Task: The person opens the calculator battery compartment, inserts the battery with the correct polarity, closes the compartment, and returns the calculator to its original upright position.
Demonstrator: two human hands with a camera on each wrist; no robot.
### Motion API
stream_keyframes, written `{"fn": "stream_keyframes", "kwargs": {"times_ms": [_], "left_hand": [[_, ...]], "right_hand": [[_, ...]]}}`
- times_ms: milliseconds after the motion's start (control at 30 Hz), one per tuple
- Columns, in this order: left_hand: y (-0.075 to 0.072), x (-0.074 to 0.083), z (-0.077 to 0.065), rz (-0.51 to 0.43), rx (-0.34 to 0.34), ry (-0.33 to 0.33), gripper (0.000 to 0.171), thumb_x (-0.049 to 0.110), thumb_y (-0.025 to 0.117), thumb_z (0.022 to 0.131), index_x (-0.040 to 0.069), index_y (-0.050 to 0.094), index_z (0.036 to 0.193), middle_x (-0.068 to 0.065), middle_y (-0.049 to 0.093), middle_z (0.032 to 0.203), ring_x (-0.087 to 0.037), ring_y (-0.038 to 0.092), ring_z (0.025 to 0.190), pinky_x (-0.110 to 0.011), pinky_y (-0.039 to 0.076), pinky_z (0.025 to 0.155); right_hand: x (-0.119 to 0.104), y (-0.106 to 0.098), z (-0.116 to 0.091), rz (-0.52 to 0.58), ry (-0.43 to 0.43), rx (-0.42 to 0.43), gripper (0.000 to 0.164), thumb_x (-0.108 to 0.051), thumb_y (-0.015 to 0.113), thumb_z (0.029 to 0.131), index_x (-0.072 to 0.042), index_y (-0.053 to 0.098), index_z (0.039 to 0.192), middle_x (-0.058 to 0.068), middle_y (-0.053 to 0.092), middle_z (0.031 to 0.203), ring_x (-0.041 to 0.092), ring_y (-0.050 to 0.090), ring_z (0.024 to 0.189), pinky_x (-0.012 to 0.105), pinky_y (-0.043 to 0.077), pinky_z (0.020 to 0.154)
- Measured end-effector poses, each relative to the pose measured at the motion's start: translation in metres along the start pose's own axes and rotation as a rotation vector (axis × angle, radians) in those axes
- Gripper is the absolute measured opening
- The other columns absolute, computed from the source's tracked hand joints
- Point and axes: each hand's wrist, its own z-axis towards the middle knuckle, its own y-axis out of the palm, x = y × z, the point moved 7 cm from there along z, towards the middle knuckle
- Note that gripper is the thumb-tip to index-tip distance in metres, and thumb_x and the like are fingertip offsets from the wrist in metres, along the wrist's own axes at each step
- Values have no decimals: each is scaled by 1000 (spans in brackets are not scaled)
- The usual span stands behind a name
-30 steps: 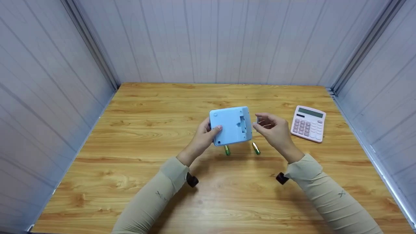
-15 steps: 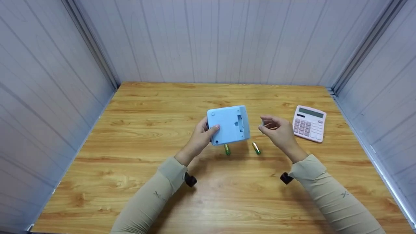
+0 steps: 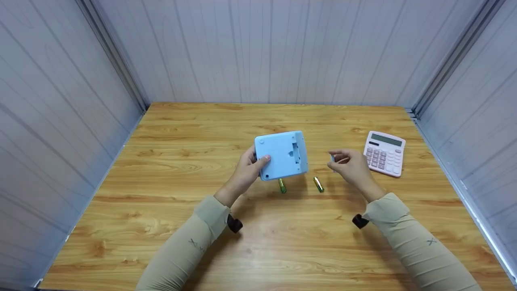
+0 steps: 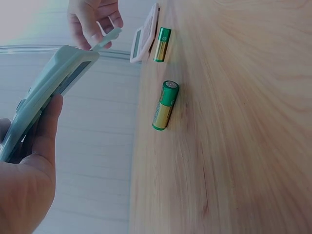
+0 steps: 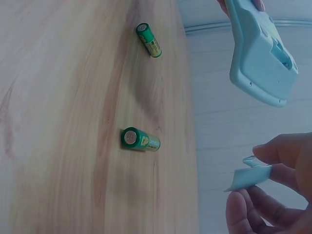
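My left hand (image 3: 247, 166) grips a light blue calculator (image 3: 278, 155) above the table, its back turned up and the thumb on that face. Near its right edge the battery compartment (image 3: 296, 153) lies uncovered. To the right, my right hand (image 3: 352, 167) pinches a small light blue battery cover (image 5: 249, 176), whose tab shows in the right wrist view. Two green and gold batteries lie on the table: one battery (image 3: 282, 186) just below the calculator, the other battery (image 3: 318, 184) between the hands.
A pink calculator (image 3: 383, 154) lies face up on the wooden table (image 3: 181, 169), just beyond my right hand. White panel walls (image 3: 266, 52) stand at the back and on both sides. A black wrist camera (image 3: 234, 223) hangs under the left sleeve.
My right hand has moved right and slightly toward me with the battery cover, away from the calculator. The left hand has shifted a little left with the blue calculator. Both batteries stay put.
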Motion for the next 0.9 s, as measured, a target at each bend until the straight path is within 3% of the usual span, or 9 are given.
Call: {"fn": "stream_keyframes", "kwargs": {"times_ms": [267, 667, 900], "left_hand": [[-1, 3, -2, 25, 1, 12, 49, 13, 52, 115, 2, 42, 162, -26, 61, 150, -41, 67, 135, -55, 62, 103], [-5, 4, -2, 23, -3, 27, 51, 12, 52, 115, 5, 40, 164, -25, 59, 153, -41, 65, 137, -56, 61, 104], [-6, 4, -2, 21, -5, 21, 50, 13, 52, 115, 5, 40, 163, -25, 61, 151, -40, 66, 136, -55, 62, 104]], "right_hand": [[9, 2, 0, -64, 18, -74, 38, -10, 77, 97, 2, 74, 133, 24, 74, 113, 37, 73, 102, 22, 57, 71], [22, 3, 1, -158, 67, -138, 39, -10, 80, 95, 6, 72, 130, 21, 74, 105, 24, 67, 85, 25, 53, 64], [30, 4, 1, -216, 75, -184, 33, -12, 81, 94, 6, 71, 121, 20, 74, 103, 29, 70, 92, 30, 54, 73]]}}
